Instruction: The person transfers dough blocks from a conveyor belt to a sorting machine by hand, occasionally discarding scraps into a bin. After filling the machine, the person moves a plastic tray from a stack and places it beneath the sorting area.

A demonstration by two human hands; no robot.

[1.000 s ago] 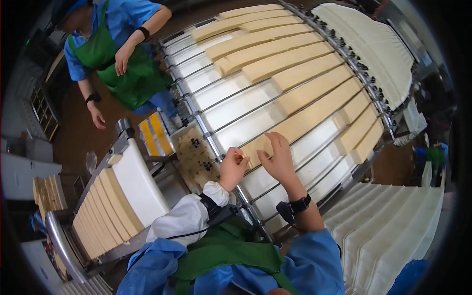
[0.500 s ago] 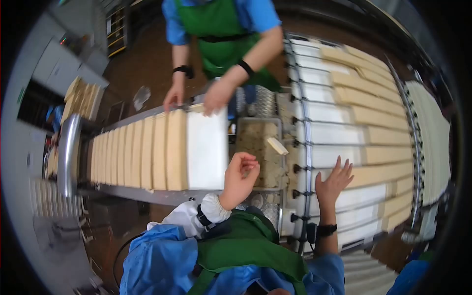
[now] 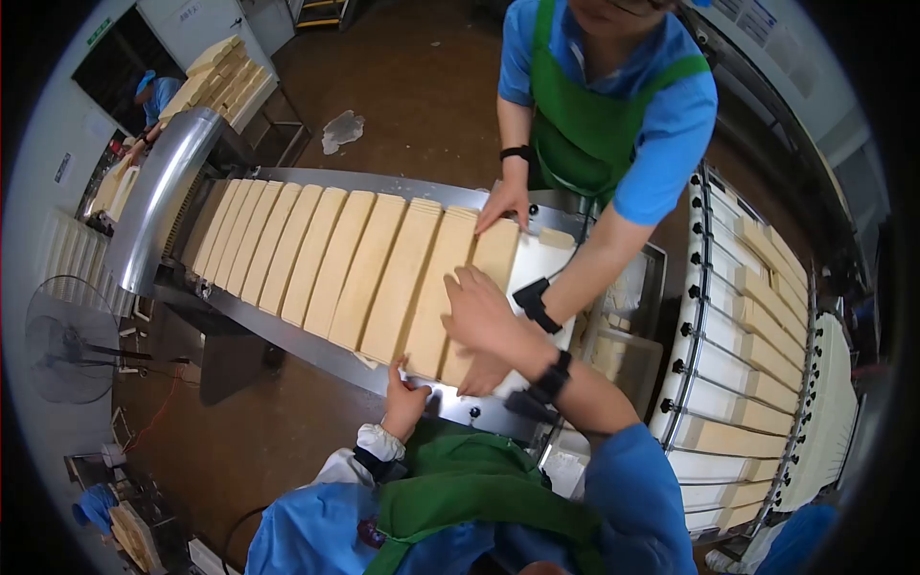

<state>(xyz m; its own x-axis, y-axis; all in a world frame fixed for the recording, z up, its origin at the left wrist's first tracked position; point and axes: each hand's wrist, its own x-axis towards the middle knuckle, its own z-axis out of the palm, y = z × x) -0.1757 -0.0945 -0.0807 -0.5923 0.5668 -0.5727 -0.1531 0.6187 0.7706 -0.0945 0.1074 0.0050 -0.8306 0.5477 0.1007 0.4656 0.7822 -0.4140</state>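
Several pale slabs (image 3: 367, 271) lie in a row on the conveyor (image 3: 551, 254); the left hand (image 3: 404, 409), half-curled, sits at their near ends, the right hand (image 3: 482, 314), loosely spread, over them, any grip unclear to me; bumping the co-worker's crossed arm (image 3: 606, 254) could skew them.

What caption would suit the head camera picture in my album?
Left hand at the near edge, right hand over a row of pale slabs, a co-worker opposite.
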